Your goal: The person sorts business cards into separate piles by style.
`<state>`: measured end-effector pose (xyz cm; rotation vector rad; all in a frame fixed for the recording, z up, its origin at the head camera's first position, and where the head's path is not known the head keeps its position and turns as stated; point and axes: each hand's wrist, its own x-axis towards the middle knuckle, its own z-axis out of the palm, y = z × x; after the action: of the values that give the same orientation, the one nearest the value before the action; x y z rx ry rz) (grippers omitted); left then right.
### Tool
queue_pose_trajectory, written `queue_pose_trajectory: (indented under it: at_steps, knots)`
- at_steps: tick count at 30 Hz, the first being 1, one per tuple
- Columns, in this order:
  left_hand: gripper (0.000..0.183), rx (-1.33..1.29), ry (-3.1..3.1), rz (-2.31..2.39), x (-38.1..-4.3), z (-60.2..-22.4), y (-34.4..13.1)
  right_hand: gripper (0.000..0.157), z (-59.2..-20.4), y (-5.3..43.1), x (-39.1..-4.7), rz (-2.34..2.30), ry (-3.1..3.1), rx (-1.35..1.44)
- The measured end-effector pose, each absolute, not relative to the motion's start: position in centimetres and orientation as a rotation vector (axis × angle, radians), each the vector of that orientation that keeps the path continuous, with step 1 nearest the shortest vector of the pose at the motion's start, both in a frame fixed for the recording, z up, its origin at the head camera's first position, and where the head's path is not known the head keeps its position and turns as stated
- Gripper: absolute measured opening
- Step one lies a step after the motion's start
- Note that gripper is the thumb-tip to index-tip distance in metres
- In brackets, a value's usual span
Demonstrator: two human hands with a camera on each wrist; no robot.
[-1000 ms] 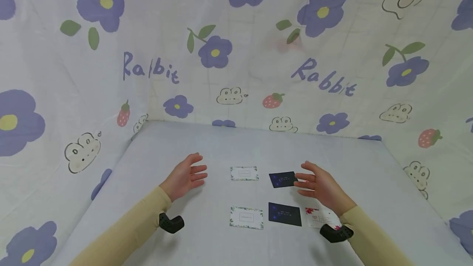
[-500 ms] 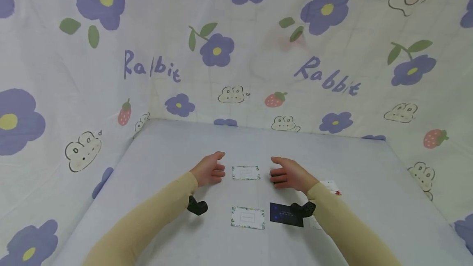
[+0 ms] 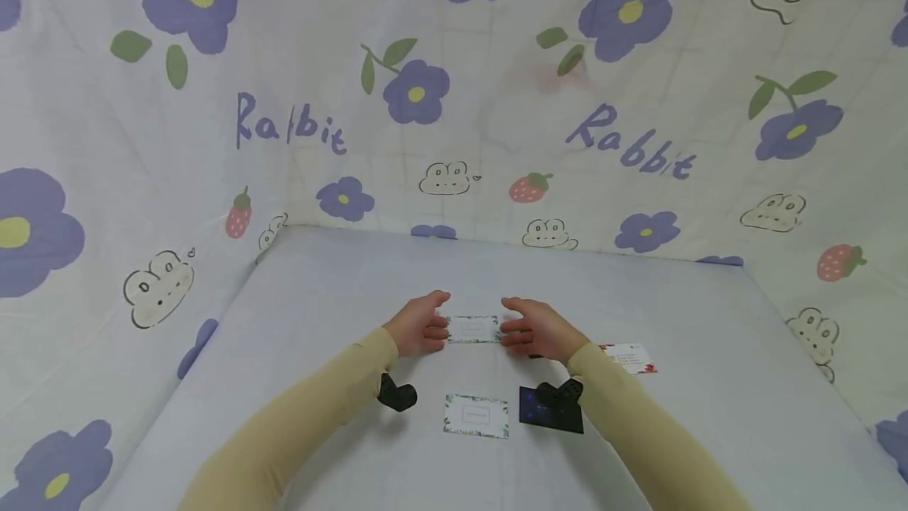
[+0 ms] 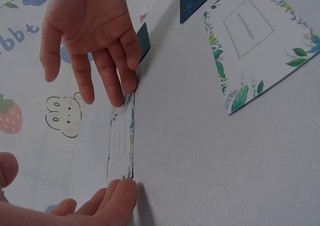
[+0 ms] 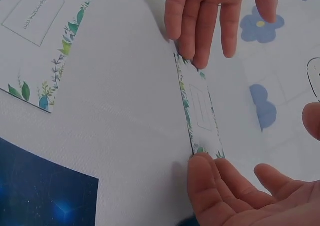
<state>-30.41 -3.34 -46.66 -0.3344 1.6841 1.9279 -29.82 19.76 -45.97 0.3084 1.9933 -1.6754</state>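
A white business card with a green leaf border [image 3: 473, 330] lies flat on the table, in the far row. My left hand [image 3: 420, 326] is at its left short edge, and my right hand [image 3: 542, 330] is at its right short edge. Both hands have extended, slightly bent fingers and thumbs held apart from the card. In the left wrist view, the fingertips [image 4: 127, 186] of the left hand meet one end of the card. The right wrist view has fingertips [image 5: 200, 161] of the right hand at the other end; whether they press cannot be told.
Nearer lies a matching leaf-bordered card [image 3: 476, 415], with a dark blue card [image 3: 532, 412] beside it, partly under the right wrist camera [image 3: 560, 393]. A red-flowered white card [image 3: 630, 358] shows beyond the right sleeve. Another dark card is mostly hidden behind the right hand. Patterned cloth [image 3: 489, 132] walls the back.
Both hands have moved inward from wide apart to either end of the far leaf-bordered card. The right forearm now covers the near red-flowered card and the right hand most of the far dark card.
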Motion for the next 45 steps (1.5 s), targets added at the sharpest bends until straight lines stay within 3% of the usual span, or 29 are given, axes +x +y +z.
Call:
queue_pose_trajectory:
  at_steps: [21,33,45]
  knots:
    - [0.069,-0.3,1.575,2.019,-29.6,-47.5,-3.1,0.064,-46.3,20.6,-28.3,-1.839,1.851,0.446]
    - [0.062,-0.151,1.546,2.012,-23.9,-46.5,-5.6,0.063,-44.4,20.9,-22.3,-1.863,1.793,0.325]
    - [0.058,-0.192,1.555,1.962,-19.3,-47.1,-6.1,0.063,-45.0,21.0,-16.7,-1.825,1.76,0.305]
